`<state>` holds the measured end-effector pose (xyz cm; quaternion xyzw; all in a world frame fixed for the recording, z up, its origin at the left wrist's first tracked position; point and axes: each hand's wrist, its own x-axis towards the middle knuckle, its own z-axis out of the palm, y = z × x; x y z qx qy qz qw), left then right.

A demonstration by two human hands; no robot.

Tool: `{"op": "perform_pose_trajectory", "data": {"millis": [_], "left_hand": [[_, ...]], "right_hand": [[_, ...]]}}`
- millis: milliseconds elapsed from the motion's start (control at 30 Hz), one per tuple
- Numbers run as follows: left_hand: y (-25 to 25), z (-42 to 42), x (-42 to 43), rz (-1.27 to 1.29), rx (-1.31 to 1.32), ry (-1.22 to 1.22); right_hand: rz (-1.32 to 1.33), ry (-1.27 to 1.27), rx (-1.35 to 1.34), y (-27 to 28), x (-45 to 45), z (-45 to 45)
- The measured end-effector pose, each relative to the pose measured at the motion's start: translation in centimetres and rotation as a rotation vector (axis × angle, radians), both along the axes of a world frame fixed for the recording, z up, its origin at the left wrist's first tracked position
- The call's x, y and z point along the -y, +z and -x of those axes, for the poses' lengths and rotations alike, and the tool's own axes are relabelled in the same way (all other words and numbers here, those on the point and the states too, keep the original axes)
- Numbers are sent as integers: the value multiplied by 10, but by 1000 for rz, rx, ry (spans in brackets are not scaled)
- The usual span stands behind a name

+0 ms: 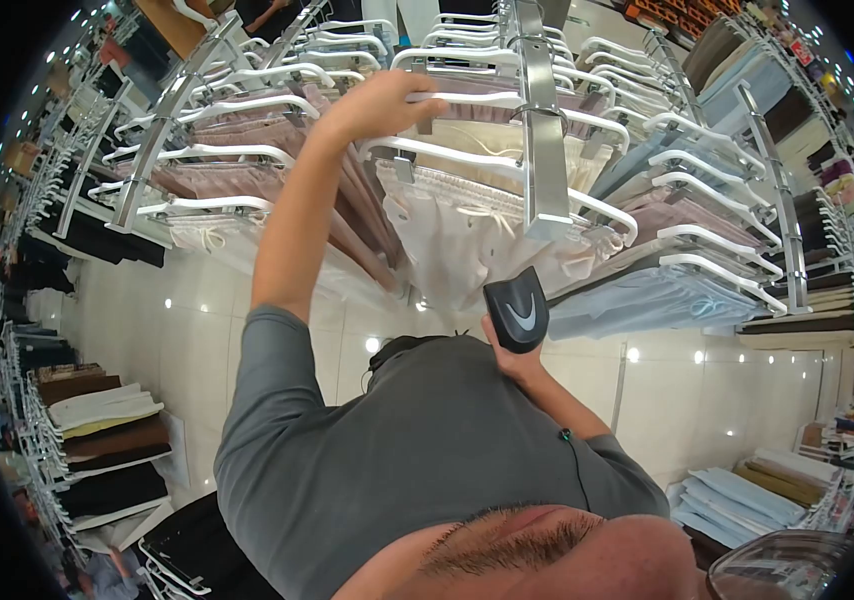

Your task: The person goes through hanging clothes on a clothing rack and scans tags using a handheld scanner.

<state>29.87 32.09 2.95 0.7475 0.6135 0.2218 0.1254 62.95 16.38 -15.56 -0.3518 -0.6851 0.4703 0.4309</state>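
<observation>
My left hand (387, 104) reaches up over the rack in front of me, its fingers closed around the arm of a white hanger (482, 100). Cream trousers (487, 150) hang just in front of that hanger, with white drawstring trousers (482, 225) nearest to me. At my chest, my right hand (519, 364) is wrapped around a black handheld device, which looks like a scanner (517, 312), with a grey curved mark on its top. The scanner's handle is mostly hidden by the hand.
A metal rail (545, 170) points toward me, carrying several white hangers. To the left, mauve trousers (222, 180) hang on another rail; pale blue trousers (647, 300) hang to the right. Folded clothes (112, 420) lie at the lower left, and folded jeans (737, 500) at the lower right.
</observation>
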Motion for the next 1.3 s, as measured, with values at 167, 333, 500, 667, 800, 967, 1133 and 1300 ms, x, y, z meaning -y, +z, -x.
{"op": "perform_pose_trajectory", "data": {"millis": [167, 333, 500, 667, 800, 967, 1133, 1300], "left_hand": [[-12, -5, 9, -189, 194, -56], [11, -19, 17, -224, 178, 102], [-4, -20, 2, -252, 263, 15], [-1, -23, -1, -159, 326, 7], [-5, -29, -8, -161, 360, -57], [-15, -22, 4, -82, 324, -104], [-30, -28, 50, 23, 348, 170], [-46, -40, 104, -73, 378, 406]], "right_hand": [[88, -52, -33, -13, 0, 2], [5, -31, 19, -6, -1, 5], [-1, -22, -55, -2, 3, 10], [31, -24, -39, -13, 5, 11], [64, 16, -64, -7, 5, 17], [68, 44, -91, -16, 6, 18], [81, 30, -88, -15, 4, 21], [127, 118, -97, -13, 2, 23]]}}
